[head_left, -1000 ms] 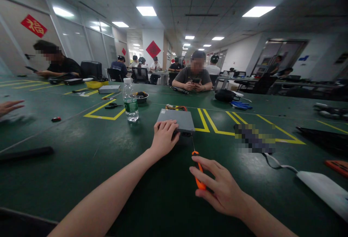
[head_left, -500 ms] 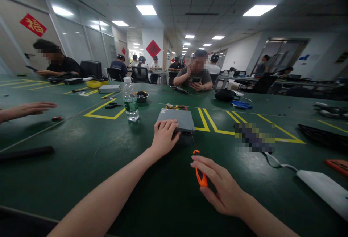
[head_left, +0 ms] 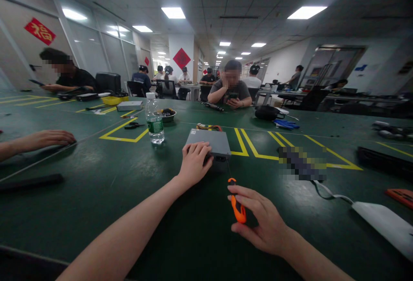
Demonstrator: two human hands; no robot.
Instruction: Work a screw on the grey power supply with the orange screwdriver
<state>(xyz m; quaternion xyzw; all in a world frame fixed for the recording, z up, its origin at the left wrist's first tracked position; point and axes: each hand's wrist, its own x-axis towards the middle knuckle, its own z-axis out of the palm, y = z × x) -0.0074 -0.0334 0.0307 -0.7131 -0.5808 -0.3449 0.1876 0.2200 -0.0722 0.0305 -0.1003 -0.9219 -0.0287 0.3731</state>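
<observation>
A grey metal box [head_left: 215, 140] with coloured wires at its back lies on the green table [head_left: 135, 177]. My left hand [head_left: 195, 163] grips its front left corner, fingers over the top and thumb at the front face. An orange and black screwdriver [head_left: 239, 211] points away from me, its shaft reaching the box's front right corner. Around the handle's right side curve the fingers of my right hand [head_left: 256, 214], with the thumb below its near end.
Left of the box stands a water bottle [head_left: 155, 119], with a metal bowl [head_left: 168, 115] behind it. Another person's hand [head_left: 48, 140] rests at the far left. A white power strip [head_left: 382, 225] and cable lie right.
My right thumb has shifted slightly away from the handle, and the handle has turned a little. The other person's hand at the left has moved nearer and come down on the table.
</observation>
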